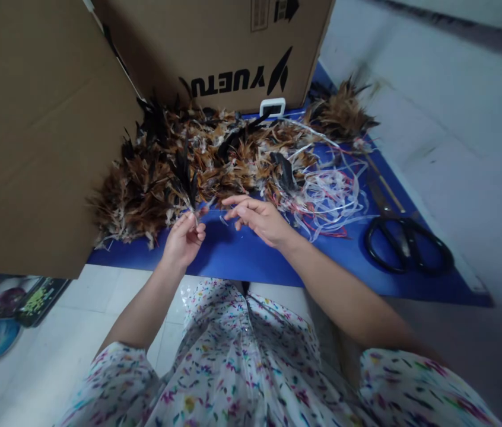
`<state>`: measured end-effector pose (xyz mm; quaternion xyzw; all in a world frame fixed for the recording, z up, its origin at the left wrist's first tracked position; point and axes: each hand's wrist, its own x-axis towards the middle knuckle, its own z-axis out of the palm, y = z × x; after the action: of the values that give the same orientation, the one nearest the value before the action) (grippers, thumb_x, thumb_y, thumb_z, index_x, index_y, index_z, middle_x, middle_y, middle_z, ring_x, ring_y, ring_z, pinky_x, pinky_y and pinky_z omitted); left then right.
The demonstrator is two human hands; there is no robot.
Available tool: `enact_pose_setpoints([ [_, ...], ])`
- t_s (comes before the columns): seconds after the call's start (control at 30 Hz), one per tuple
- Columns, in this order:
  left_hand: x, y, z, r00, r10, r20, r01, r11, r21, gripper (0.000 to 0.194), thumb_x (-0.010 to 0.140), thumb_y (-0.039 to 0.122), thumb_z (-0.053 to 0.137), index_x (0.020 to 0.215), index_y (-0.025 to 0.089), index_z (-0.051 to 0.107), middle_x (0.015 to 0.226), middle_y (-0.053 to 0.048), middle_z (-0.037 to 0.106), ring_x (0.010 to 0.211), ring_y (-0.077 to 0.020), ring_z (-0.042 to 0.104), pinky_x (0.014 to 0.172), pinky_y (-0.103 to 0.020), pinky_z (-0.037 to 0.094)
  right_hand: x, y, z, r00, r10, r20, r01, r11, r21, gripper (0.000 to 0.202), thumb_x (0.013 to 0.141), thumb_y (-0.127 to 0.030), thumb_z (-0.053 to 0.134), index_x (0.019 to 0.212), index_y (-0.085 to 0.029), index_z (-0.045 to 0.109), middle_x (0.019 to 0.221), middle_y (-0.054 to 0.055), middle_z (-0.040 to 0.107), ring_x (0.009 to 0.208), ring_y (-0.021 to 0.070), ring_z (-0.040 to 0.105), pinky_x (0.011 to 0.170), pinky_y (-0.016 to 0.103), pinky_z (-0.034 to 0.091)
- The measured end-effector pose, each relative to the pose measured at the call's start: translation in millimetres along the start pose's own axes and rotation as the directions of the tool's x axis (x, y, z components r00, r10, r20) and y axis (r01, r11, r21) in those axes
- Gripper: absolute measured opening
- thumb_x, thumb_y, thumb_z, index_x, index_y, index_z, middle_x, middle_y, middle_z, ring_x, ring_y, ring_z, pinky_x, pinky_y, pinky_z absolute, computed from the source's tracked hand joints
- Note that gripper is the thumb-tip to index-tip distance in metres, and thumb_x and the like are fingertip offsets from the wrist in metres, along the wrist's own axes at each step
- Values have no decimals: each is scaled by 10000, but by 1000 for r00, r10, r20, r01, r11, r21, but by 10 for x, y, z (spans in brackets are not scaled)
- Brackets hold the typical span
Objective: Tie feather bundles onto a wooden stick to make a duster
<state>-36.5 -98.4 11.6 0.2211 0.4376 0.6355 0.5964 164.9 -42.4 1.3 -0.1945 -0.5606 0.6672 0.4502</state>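
My left hand [183, 240] is closed, its thumb and fingertips pinching the base of a small bundle of dark feathers [184, 181] that points up and away from me. From the bundle a thin, pale thread [210, 210] runs straight across to my right hand [260, 219]. The right index finger is stretched out, and the thread appears to be caught between the thumb and the other fingers. Just beyond both hands lies a wide pile of brown and black feather bunches [144, 184].
Tangled white and red strings [333, 193] lie on the blue table surface [251, 255], right of the pile. Black-handled scissors [406, 243] rest near the right edge, with a feather bunch [342, 112] beyond. Cardboard boxes [219, 41] stand at the back and a cardboard panel [32, 136] at left.
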Motion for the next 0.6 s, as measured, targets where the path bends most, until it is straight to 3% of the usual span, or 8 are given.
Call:
enact_pose_setpoints([
  [0.1, -16, -65, 145, 996, -85, -26, 82, 990, -117, 175, 894, 169, 664, 758, 158, 555, 931, -31, 715, 577, -13, 526, 483, -101, 442, -32, -66, 19, 997, 3, 76, -11, 994, 108, 330, 820, -509, 759, 782, -190, 685, 1318, 107, 671, 1244, 231, 618, 942, 381, 563],
  [0.2, -41, -131, 292, 990, -133, -44, 119, 966, -232, 154, 969, 116, 529, 847, 145, 618, 911, -41, 692, 639, -23, 565, 522, -94, 467, -61, -104, 21, 996, 19, 91, -34, 986, 161, 350, 797, -535, 771, 765, -210, 643, 1055, 73, 746, 1208, 238, 644, 1082, 468, 487],
  [0.27, -45, -176, 347, 991, -120, -63, 98, 955, -278, 197, 975, 80, 495, 817, 140, 596, 827, -24, 646, 655, -24, 576, 586, -95, 497, -67, -110, 14, 997, 55, 61, -64, 985, 161, 380, 760, -552, 795, 745, -213, 625, 853, 34, 718, 1021, 220, 703, 1049, 461, 508],
  [0.37, -29, -228, 336, 997, -72, -39, 61, 971, -233, 203, 944, 80, 558, 759, 155, 526, 793, -6, 610, 635, -29, 557, 620, -125, 512, -55, -101, 5, 995, 101, 15, -102, 985, 138, 407, 725, -558, 820, 719, -202, 623, 744, 2, 660, 791, 165, 676, 898, 389, 566],
  [0.6, -35, -163, 106, 1000, 25, 18, -22, 986, -166, 319, 796, 89, 737, 793, 201, 439, 697, 39, 553, 554, -47, 508, 515, -156, 409, -26, -80, -14, 986, 152, -73, -149, 988, 43, 453, 672, -574, 849, 680, -187, 614, 635, -25, 610, 592, 112, 596, 660, 290, 547],
])
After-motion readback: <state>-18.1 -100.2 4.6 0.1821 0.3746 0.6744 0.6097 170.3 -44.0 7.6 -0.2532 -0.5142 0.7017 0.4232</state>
